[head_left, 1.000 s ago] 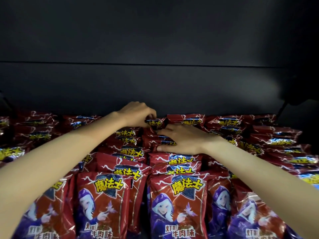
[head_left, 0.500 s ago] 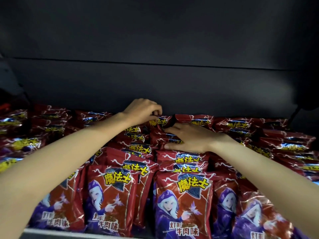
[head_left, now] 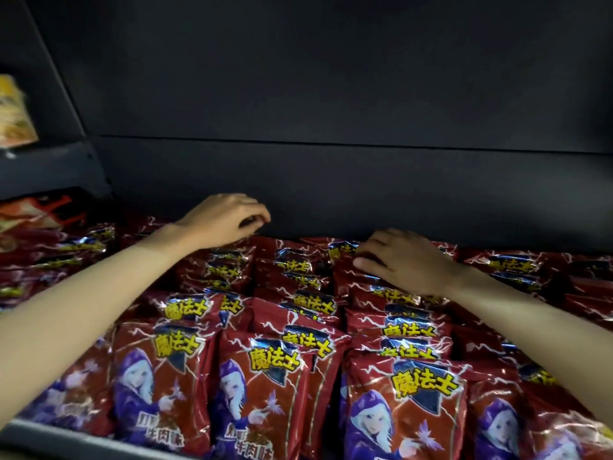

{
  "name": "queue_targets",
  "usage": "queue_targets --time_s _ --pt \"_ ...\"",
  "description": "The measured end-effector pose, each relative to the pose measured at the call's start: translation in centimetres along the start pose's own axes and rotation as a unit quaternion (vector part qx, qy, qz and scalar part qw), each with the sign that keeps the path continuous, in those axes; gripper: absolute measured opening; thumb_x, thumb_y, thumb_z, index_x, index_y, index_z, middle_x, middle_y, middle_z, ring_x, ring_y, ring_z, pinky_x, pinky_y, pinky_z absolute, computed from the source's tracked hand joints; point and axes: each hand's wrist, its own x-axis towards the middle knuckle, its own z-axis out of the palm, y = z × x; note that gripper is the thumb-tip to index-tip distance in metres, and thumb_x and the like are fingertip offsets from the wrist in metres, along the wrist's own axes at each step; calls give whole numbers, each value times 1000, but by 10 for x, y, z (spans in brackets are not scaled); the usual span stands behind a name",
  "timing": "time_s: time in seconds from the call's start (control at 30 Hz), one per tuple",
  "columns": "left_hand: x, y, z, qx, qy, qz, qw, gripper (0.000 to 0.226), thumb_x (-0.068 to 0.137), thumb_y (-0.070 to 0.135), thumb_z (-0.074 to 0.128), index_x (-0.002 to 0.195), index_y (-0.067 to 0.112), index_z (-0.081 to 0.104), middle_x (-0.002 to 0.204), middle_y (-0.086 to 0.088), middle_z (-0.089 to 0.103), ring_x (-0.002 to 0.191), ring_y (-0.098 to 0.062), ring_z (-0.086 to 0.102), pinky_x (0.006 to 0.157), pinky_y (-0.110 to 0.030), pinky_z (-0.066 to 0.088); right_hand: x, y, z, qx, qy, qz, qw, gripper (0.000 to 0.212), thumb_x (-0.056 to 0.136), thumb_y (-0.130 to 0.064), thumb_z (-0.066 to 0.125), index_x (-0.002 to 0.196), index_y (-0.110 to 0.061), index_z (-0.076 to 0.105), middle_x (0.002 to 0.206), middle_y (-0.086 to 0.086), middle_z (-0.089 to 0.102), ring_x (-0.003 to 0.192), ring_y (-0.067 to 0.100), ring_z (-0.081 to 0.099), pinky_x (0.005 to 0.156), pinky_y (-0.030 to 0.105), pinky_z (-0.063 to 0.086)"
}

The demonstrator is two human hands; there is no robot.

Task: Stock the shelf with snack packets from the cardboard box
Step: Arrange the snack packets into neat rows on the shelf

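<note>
Red snack packets (head_left: 265, 386) with a purple-hooded figure and yellow lettering fill the shelf in several rows, standing one behind another. My left hand (head_left: 225, 220) reaches to the back of a left-centre row, its fingers curled over the top of the rearmost packets (head_left: 229, 260). Whether it grips one there is too dark to tell. My right hand (head_left: 408, 263) lies palm down on the rear packets (head_left: 394, 297) of the row to the right, fingers loosely bent, fingertips on a packet's top edge. No cardboard box is in view.
The dark back wall (head_left: 331, 187) rises right behind the rear packets. The grey front lip of the shelf (head_left: 83, 436) runs along the bottom left. Left of a slanted upright (head_left: 63, 94), a neighbouring bay holds a yellow packet (head_left: 13, 114) and other red packets (head_left: 30, 210).
My hands have moved apart: the right one shifted rightward onto the neighbouring row, the left stayed at the back. The view has pulled back and turned left, so the shelf lip and left bay show.
</note>
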Motion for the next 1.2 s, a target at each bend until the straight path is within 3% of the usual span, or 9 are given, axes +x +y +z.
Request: queue_targets --time_s 0.17,0.27,0.4,0.53,0.67,0.73,0.83,0.97,1.2 --pt "-15 -52 4 41 -117 -75 989 35 91 24 59 126 27 56 127 7 56 115 -14 52 94 -31 44 41 -31 -8 3 116 -34 993 32 98 -32 45 127 -22 55 123 -1 57 114 19 53 95 32 42" --pt "-17 -64 13 44 -167 -69 983 41 89 31 63 129 26 54 126 6 58 111 -14 57 92 -32 47 67 -58 -5 3 94 -49 994 38 98 -29 45 135 -23 49 130 -2 54 120 18 51 99 33 43" --pt "-16 -70 22 37 -188 -42 981 43 89 35 63 130 21 54 125 2 58 112 -15 55 94 -30 45 96 -86 7 1 18 -62 998 56 99 -47 38 146 -15 34 140 3 48 130 19 38 109 31 29" --pt "-15 -79 25 5 -209 -29 978 36 97 38 48 128 21 56 121 1 56 115 -16 48 96 -30 41 103 -94 21 -26 -15 -43 999 70 95 -61 27 146 -14 33 130 1 52 127 16 29 105 30 20" --pt "-16 -82 27 -6 -203 -12 979 28 99 35 45 120 24 58 115 4 58 103 -15 55 87 -31 44 92 -93 25 1 -10 -83 997 71 92 -65 19 140 -18 44 127 -8 56 131 11 23 106 29 16" --pt "-16 -78 28 -22 -203 -18 979 23 99 35 43 114 25 58 96 7 64 79 -9 59 76 -30 46 86 -95 23 7 -10 -97 995 76 89 -67 15 139 -18 45 128 -7 57 132 10 26 107 26 16" --pt "-12 -69 31 -7 -158 -33 987 18 100 34 42 106 27 57 67 13 58 52 -3 50 66 -30 47 77 -99 16 64 -64 -74 993 67 94 -61 28 146 -19 34 142 -2 45 131 14 38 108 28 30" --pt "1 -53 39 -21 -73 -35 996 20 101 32 40 104 23 58 61 14 51 55 -5 50 62 -28 38 68 -101 12 109 -97 -60 988 67 94 -60 33 149 -22 26 147 -6 35 130 14 41 104 26 35" --pt "28 -21 49 24 -76 46 996 21 93 38 55 106 23 64 98 3 70 92 -17 65 72 -31 48 62 -100 11 112 -102 -54 987 67 95 -60 32 149 -23 25 150 -5 32 133 15 38 105 30 35"
